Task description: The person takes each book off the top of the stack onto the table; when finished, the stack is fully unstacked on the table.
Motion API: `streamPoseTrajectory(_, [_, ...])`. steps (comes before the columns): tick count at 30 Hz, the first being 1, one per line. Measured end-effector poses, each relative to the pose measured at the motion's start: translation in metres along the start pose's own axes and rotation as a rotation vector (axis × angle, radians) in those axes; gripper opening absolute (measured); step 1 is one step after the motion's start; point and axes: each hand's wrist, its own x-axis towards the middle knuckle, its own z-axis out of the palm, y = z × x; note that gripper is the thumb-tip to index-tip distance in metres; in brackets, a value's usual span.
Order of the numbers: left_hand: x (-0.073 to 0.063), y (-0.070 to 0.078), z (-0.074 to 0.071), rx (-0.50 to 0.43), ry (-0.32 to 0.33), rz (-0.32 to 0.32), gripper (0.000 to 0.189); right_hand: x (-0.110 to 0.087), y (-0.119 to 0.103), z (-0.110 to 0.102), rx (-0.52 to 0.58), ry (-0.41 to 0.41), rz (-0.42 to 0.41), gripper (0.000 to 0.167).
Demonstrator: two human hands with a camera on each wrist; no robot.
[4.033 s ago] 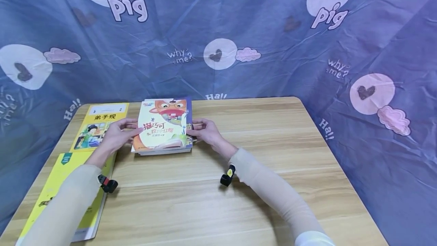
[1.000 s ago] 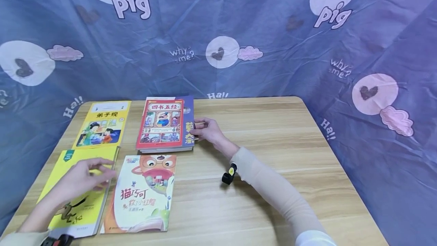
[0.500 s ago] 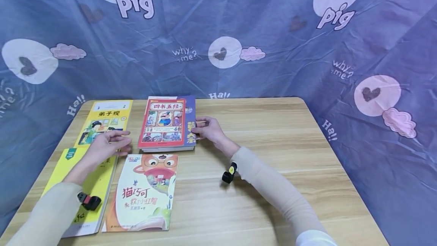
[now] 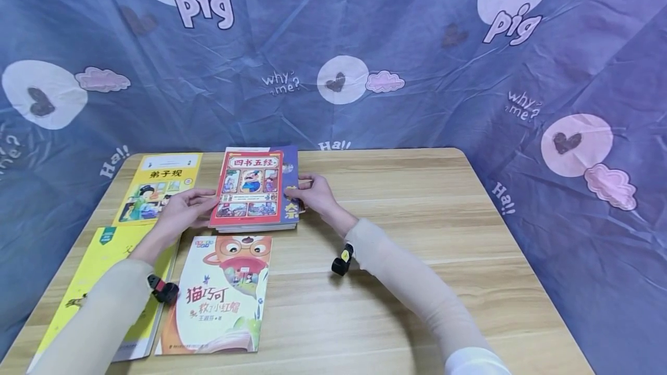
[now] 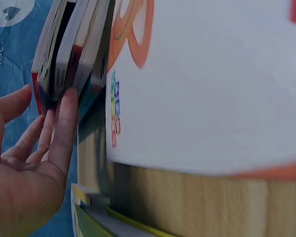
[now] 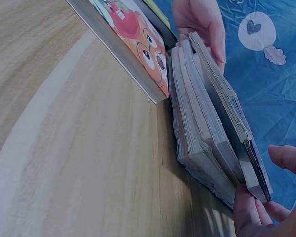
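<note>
The red book lies face up atop a stack of books, toward the back of the tabletop and left of its middle. A purple book juts out beneath it on the right. The person's left hand touches the stack's left side with mostly straight fingers, the grip unclenched. The right hand is on the opposite side, its fingertips against the book edges and its grip likewise not closed; whether that thumb touches the purple cover is hard to tell. Just in front of the stack lies a white picture book with an orange bespectacled character. Left of that is a large yellow book, partly covered by the left sleeve; behind it lies a smaller yellow book. A blue printed cloth hangs behind.
</note>
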Motion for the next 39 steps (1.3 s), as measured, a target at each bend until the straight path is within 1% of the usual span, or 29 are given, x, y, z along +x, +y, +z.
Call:
streamPoseTrajectory(3, [0.003,0.002,0.004,0.020,0.024,-0.021,0.075,0.001,0.000,0.002,-0.028,0.016,-0.008,0.065])
streamPoseTrajectory(8, [0.007,0.005,0.006,0.044,0.043,-0.044,0.074,0.002,0.000,0.006,-0.089,0.046,-0.005,0.072])
streamPoseTrajectory(16, [0.009,0.009,0.012,0.110,0.076,-0.030,0.082,0.000,-0.002,0.016,-0.115,0.090,0.007,0.079])
streamPoseTrajectory(20, [0.010,0.009,0.014,0.120,0.082,-0.021,0.085,-0.002,-0.005,0.021,-0.190,0.113,0.008,0.083])
streamPoseTrajectory(23, [0.010,0.010,0.015,0.122,0.080,-0.015,0.086,-0.003,-0.006,0.023,-0.259,0.126,0.005,0.083])
streamPoseTrajectory(24, [0.010,0.010,0.015,0.122,0.079,-0.016,0.087,-0.003,-0.007,0.023,-0.264,0.125,0.003,0.083])
streamPoseTrajectory(26, [0.009,0.010,0.015,0.126,0.080,-0.023,0.088,-0.002,-0.008,0.022,-0.257,0.115,0.008,0.081])
streamPoseTrajectory(28, [0.009,0.010,0.015,0.127,0.083,-0.029,0.088,-0.001,-0.009,0.019,-0.216,0.098,0.023,0.078])
streamPoseTrajectory(30, [0.010,0.009,0.015,0.125,0.089,-0.036,0.085,0.000,-0.009,0.016,-0.165,0.079,0.041,0.076])
streamPoseTrajectory(34, [0.010,0.009,0.015,0.119,0.093,-0.035,0.077,0.001,-0.009,0.009,-0.108,0.038,0.062,0.071])
streamPoseTrajectory(39, [0.012,0.008,0.015,0.122,0.080,-0.034,0.073,0.001,-0.008,-0.002,-0.050,-0.044,0.082,0.059])
